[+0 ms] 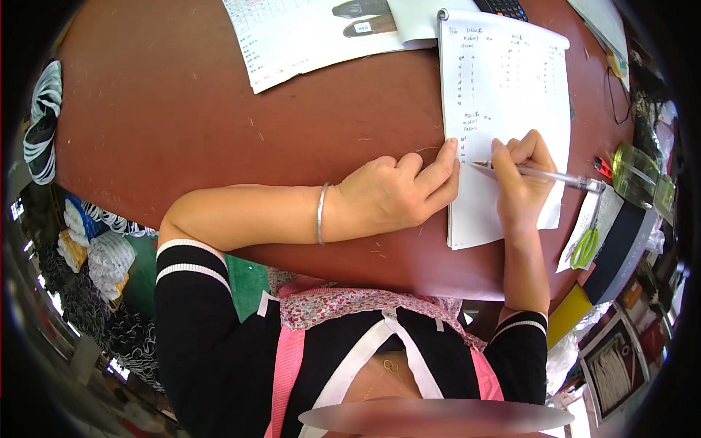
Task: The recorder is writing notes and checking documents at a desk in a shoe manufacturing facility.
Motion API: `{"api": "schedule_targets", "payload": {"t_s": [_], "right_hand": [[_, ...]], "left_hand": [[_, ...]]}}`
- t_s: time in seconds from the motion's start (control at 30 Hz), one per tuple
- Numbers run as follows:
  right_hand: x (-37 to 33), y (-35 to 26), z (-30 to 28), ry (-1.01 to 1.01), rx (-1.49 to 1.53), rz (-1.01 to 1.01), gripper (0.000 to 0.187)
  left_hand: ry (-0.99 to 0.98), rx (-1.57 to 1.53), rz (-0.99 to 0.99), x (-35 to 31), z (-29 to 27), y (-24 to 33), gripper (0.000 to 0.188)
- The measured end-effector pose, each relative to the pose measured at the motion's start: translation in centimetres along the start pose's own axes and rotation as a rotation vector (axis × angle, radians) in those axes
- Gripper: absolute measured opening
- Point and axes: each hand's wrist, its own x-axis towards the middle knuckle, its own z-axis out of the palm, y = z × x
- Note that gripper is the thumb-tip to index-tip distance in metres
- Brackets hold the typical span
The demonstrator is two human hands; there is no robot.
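Note:
My right hand [527, 179] grips a clear-barrelled pen [558, 175] between thumb and fingers. The pen's tip meets the page of a white notepad [511, 212], just right of a short handwritten column near its left edge. More handwritten columns fill the upper part of that page. From the left, my left hand [398, 188] lies across the table, its fingertips reaching the pad's left edge. Some of its fingers are stretched out and others bent, with nothing held. A silver bangle [321, 212] circles the left wrist.
Printed sheets [292, 44] with dark shoe-like pictures lie at the far side, by a black calculator [504, 9]. At right are green-handled scissors [584, 248], a green transparent bottle [634, 175] and a small red object [602, 167]. Black-and-white cord [44, 120] hangs over the brown table's [168, 95] left edge.

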Motion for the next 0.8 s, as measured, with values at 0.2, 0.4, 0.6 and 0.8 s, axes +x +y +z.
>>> {"api": "schedule_targets", "payload": {"t_s": [0.2,0.4,0.6,0.8], "right_hand": [[2.4,-1.0,-1.5,-0.024,0.059,0.123,0.037],[1.2,2.0,0.5,0.135,-0.126,-0.163,0.036],[1.2,1.9,1.2,0.151,-0.163,-0.212,0.038],[1.4,1.6,1.0,0.138,-0.16,-0.187,0.038]], "left_hand": [[0.011,0.02,0.012,0.2,0.4,0.6,0.032],[-0.018,-0.11,0.028,0.6,-0.3,0.2,0.034],[-0.049,-0.088,0.017,0.4,-0.5,-0.3,0.038],[-0.061,-0.08,0.023,0.6,-0.5,-0.2,0.04]]}}
